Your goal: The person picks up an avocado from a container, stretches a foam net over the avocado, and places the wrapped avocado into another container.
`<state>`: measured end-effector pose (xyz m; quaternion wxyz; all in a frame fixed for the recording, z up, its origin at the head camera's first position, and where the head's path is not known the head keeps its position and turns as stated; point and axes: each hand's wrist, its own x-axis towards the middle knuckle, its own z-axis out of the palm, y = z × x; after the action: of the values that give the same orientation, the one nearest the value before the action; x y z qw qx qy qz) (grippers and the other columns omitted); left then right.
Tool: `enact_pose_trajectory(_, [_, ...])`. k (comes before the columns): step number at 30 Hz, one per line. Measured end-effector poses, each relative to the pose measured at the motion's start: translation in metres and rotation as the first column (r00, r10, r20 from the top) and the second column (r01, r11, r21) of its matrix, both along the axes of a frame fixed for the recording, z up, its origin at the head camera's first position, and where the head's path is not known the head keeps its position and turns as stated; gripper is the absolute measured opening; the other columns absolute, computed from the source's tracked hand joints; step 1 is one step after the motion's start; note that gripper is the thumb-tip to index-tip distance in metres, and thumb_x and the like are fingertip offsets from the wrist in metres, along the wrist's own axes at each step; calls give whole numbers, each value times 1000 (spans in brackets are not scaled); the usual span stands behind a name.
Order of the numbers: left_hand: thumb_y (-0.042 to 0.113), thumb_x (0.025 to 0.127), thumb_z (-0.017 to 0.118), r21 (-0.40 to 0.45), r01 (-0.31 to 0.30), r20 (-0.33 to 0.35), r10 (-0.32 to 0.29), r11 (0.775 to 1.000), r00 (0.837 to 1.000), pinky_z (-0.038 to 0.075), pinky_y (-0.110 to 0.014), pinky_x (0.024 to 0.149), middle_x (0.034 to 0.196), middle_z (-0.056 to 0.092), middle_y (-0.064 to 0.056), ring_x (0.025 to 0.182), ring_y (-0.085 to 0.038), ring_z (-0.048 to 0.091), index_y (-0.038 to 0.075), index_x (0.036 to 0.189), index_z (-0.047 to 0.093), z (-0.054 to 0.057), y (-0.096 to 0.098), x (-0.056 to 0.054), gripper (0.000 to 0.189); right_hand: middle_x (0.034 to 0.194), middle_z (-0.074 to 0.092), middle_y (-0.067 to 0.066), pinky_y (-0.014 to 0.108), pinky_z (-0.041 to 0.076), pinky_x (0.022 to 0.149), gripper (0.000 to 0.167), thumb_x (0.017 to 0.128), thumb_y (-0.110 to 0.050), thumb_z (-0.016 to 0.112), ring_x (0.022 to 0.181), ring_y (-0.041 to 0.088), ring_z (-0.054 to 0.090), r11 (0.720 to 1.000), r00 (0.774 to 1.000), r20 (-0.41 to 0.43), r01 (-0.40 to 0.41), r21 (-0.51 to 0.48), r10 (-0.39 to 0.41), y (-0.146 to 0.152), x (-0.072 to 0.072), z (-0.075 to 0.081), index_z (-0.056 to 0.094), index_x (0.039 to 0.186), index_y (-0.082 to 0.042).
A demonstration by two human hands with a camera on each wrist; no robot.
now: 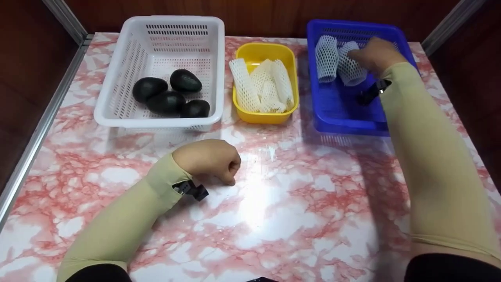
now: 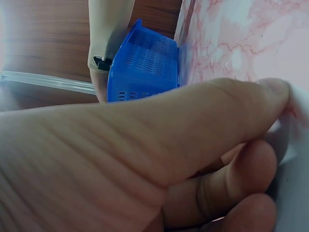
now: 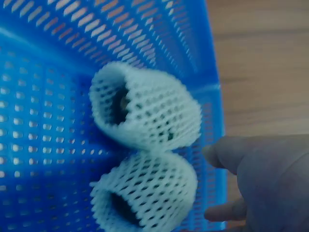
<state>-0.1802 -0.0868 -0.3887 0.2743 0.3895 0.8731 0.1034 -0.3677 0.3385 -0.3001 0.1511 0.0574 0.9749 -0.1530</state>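
Observation:
My right hand (image 1: pixel 377 55) is over the far side of the blue basket (image 1: pixel 352 128), beside two white foam net sleeves. One sleeve (image 1: pixel 327 58) lies along the basket's left wall; the other sleeve (image 1: pixel 351 68) is just right of it, under my fingers in the head view. Dark shapes show through their open ends in the right wrist view, where my thumb and a finger (image 3: pixel 224 212) are apart with nothing between them. On the table my left hand (image 1: pixel 209 158) rests with loosely curled fingers, holding nothing.
Several dark avocados (image 1: pixel 186 81) lie in a white basket (image 1: pixel 158 122) at the back left. Between the two baskets stands a yellow bin (image 1: pixel 266 118) with several white foam net sleeves (image 1: pixel 245 84) in it. Brown wooden panels edge the marbled table (image 1: pixel 293 219).

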Motion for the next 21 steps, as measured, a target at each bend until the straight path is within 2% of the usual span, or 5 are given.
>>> enact_pose_trajectory(4, [25, 84, 81, -5, -2, 4, 2, 1000, 1000, 37, -27, 66, 67, 49, 11, 67, -11, 44, 21, 69, 60, 1, 0, 0, 26, 160, 44, 41, 67, 40, 122, 96, 104, -59, 44, 143, 55, 49, 999, 997, -62, -35, 40, 37, -15, 10, 16, 32, 161, 18])
enact_pose_trajectory(7, [26, 85, 81, -9, -1, 1, 1, 1000, 1000, 38, -28, 66, 67, 50, 11, 68, -12, 45, 21, 70, 61, 1, 0, 1, 26, 171, 34, 36, 67, 30, 131, 98, 105, -63, 44, 158, 56, 37, 998, 992, -113, -60, -4, 60, -30, 23, 25, 22, 170, 8])
enact_pose_trajectory(11, [27, 86, 82, -11, 1, -4, -1, 1000, 1000, 39, -28, 67, 68, 52, 10, 68, -12, 46, 21, 70, 62, 2, 0, 1, 26, 170, 44, 27, 64, 37, 128, 87, 107, -60, 47, 152, 49, 49, 988, 977, -188, -121, -100, 100, -56, 52, 31, 29, 171, -4])
enact_pose_trajectory(15, [26, 85, 82, -9, 5, -4, -5, 1000, 1000, 39, -28, 66, 68, 51, 10, 68, -12, 46, 20, 70, 62, 2, 0, 0, 26, 158, 61, 18, 58, 52, 113, 66, 110, -51, 54, 132, 38, 65, 958, 950, -258, -223, -178, 174, -88, 90, 25, 50, 161, -10])
enact_pose_trajectory(21, [26, 85, 82, -7, -4, 1, 4, 1000, 1000, 40, -29, 67, 68, 53, 9, 68, -12, 46, 21, 70, 62, 2, 1, 2, 25, 131, 71, 8, 44, 59, 98, 42, 109, -32, 65, 111, 23, 67, 866, 864, -360, -446, -225, 352, -126, 145, 9, 67, 144, -10])
